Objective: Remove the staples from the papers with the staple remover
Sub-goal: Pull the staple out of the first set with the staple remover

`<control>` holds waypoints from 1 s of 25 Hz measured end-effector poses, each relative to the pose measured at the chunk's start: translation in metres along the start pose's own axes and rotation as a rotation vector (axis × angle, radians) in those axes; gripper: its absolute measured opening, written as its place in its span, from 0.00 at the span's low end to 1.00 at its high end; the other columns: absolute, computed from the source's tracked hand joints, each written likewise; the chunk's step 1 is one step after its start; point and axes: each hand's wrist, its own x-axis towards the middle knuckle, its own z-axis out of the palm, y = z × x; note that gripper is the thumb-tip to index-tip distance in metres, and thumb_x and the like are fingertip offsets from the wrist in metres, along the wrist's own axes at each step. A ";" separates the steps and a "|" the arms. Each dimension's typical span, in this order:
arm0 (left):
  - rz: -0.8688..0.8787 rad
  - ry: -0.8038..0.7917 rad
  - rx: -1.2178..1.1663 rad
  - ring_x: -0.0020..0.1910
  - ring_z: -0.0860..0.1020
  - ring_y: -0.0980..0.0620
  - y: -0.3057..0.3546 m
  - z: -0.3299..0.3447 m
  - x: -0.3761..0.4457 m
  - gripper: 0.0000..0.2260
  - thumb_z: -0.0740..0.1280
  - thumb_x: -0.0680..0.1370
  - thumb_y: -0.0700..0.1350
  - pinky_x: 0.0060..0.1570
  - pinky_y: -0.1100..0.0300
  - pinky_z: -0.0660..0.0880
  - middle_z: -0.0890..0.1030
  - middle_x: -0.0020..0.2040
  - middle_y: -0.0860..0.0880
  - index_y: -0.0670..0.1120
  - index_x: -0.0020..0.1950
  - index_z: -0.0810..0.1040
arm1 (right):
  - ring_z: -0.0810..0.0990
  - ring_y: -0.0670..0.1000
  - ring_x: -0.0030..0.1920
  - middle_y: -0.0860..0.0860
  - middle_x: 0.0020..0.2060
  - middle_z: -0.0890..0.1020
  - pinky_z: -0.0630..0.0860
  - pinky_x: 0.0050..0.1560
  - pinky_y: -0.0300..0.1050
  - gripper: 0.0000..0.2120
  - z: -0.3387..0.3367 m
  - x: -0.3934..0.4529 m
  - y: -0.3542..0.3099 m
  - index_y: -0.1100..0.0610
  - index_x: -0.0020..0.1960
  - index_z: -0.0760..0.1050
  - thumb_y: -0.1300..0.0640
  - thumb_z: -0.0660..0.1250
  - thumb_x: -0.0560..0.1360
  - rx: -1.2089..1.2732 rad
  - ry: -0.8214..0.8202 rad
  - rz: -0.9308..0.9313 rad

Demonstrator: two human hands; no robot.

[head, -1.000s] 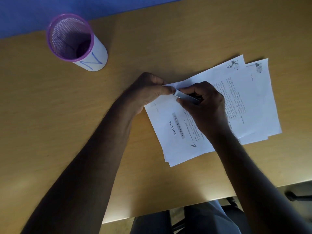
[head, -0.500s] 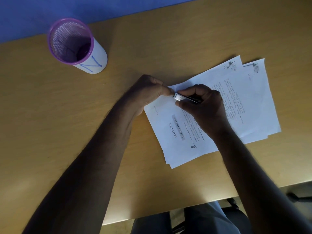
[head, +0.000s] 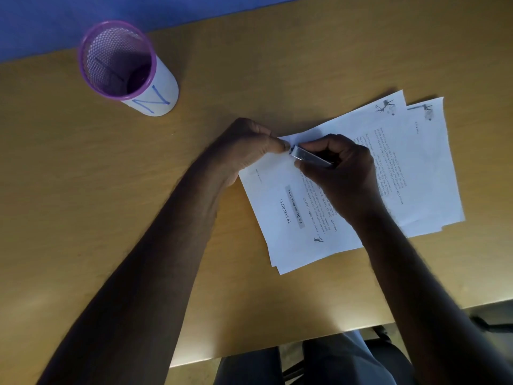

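Note:
A small stack of printed white papers lies fanned on the wooden table. My left hand pinches the stack's top left corner between thumb and fingers. My right hand rests on the top sheet and grips a slim silver staple remover. Its tip points left at the pinched corner, right beside my left thumb. The staple itself is too small to see.
A purple mesh pen holder with a white label marked in blue stands at the far left of the table. A blue surface lies beyond the table's far edge. The table's near edge runs above my lap.
My hands stay at the paper corner. The remover's tip has edged slightly left, closer to my left thumb. The view has shifted a little.

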 end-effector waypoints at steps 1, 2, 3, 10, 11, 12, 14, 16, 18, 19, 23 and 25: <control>-0.003 0.000 -0.003 0.30 0.83 0.55 0.000 0.000 0.000 0.07 0.76 0.75 0.42 0.31 0.68 0.74 0.88 0.37 0.46 0.37 0.47 0.87 | 0.86 0.44 0.47 0.46 0.48 0.88 0.84 0.48 0.43 0.09 0.001 0.000 0.000 0.51 0.53 0.86 0.57 0.79 0.73 -0.007 0.001 0.001; -0.004 0.004 -0.003 0.30 0.83 0.55 0.000 0.000 0.000 0.07 0.76 0.75 0.41 0.30 0.69 0.74 0.88 0.38 0.46 0.37 0.47 0.87 | 0.86 0.44 0.47 0.46 0.48 0.88 0.84 0.48 0.43 0.09 0.001 0.001 -0.001 0.49 0.52 0.86 0.57 0.79 0.73 -0.007 0.001 0.004; -0.002 0.008 0.001 0.31 0.82 0.55 0.000 0.000 0.000 0.08 0.77 0.75 0.42 0.31 0.69 0.73 0.88 0.39 0.45 0.37 0.47 0.87 | 0.86 0.43 0.47 0.46 0.47 0.87 0.84 0.48 0.43 0.09 0.001 0.001 -0.003 0.49 0.52 0.85 0.57 0.79 0.73 -0.006 0.001 0.005; -0.008 0.004 0.021 0.40 0.84 0.49 0.002 0.000 -0.001 0.09 0.77 0.74 0.42 0.41 0.62 0.75 0.89 0.46 0.41 0.37 0.50 0.87 | 0.86 0.44 0.47 0.48 0.47 0.88 0.83 0.49 0.41 0.10 0.000 0.002 -0.002 0.49 0.52 0.86 0.57 0.80 0.72 -0.006 -0.009 -0.003; -0.009 0.004 0.027 0.41 0.83 0.49 0.002 0.001 -0.001 0.09 0.77 0.74 0.41 0.41 0.62 0.74 0.88 0.47 0.40 0.37 0.50 0.87 | 0.86 0.44 0.47 0.48 0.47 0.88 0.83 0.49 0.39 0.11 0.000 0.002 -0.003 0.48 0.52 0.86 0.58 0.80 0.72 0.008 -0.015 0.000; -0.010 0.005 0.032 0.41 0.83 0.49 0.002 0.002 -0.001 0.09 0.77 0.74 0.41 0.41 0.61 0.73 0.88 0.47 0.40 0.36 0.50 0.87 | 0.86 0.43 0.47 0.47 0.47 0.88 0.82 0.48 0.38 0.11 -0.001 0.002 -0.003 0.46 0.51 0.85 0.58 0.81 0.71 0.020 -0.019 0.003; -0.010 0.006 0.035 0.40 0.82 0.49 0.002 0.003 0.000 0.09 0.77 0.73 0.41 0.41 0.61 0.73 0.88 0.47 0.40 0.37 0.49 0.87 | 0.86 0.41 0.46 0.46 0.47 0.87 0.80 0.48 0.34 0.13 -0.001 0.002 -0.003 0.44 0.50 0.84 0.58 0.81 0.71 0.022 -0.023 0.005; -0.011 0.013 0.030 0.39 0.83 0.50 0.002 0.004 0.001 0.09 0.77 0.73 0.42 0.40 0.61 0.74 0.88 0.46 0.41 0.37 0.49 0.87 | 0.86 0.39 0.46 0.46 0.47 0.87 0.79 0.48 0.32 0.11 -0.001 0.002 -0.003 0.47 0.50 0.85 0.59 0.80 0.71 0.033 -0.026 0.016; -0.006 0.022 0.019 0.38 0.83 0.51 0.001 0.004 0.001 0.09 0.78 0.73 0.42 0.40 0.61 0.74 0.88 0.45 0.42 0.38 0.49 0.87 | 0.86 0.39 0.47 0.46 0.47 0.88 0.80 0.49 0.34 0.11 -0.001 0.003 -0.003 0.49 0.50 0.86 0.60 0.80 0.71 0.061 -0.034 0.039; -0.002 0.022 0.015 0.38 0.83 0.51 0.001 0.004 0.001 0.08 0.77 0.73 0.42 0.40 0.62 0.75 0.88 0.45 0.42 0.38 0.49 0.88 | 0.86 0.39 0.47 0.45 0.47 0.88 0.81 0.50 0.35 0.11 -0.002 0.003 -0.003 0.49 0.50 0.86 0.61 0.80 0.71 0.069 -0.035 0.045; 0.000 0.044 -0.011 0.37 0.80 0.50 0.001 0.006 0.001 0.11 0.77 0.73 0.41 0.34 0.65 0.73 0.87 0.46 0.38 0.35 0.50 0.86 | 0.86 0.41 0.48 0.44 0.47 0.87 0.83 0.51 0.41 0.13 0.001 -0.003 -0.007 0.44 0.47 0.85 0.61 0.80 0.70 0.070 -0.063 0.005; 0.010 0.050 -0.012 0.40 0.75 0.50 -0.001 0.007 0.003 0.14 0.78 0.72 0.42 0.36 0.60 0.68 0.82 0.42 0.38 0.32 0.50 0.84 | 0.86 0.43 0.50 0.43 0.48 0.87 0.82 0.52 0.40 0.14 0.006 -0.010 -0.007 0.42 0.47 0.84 0.61 0.80 0.70 0.001 -0.086 -0.073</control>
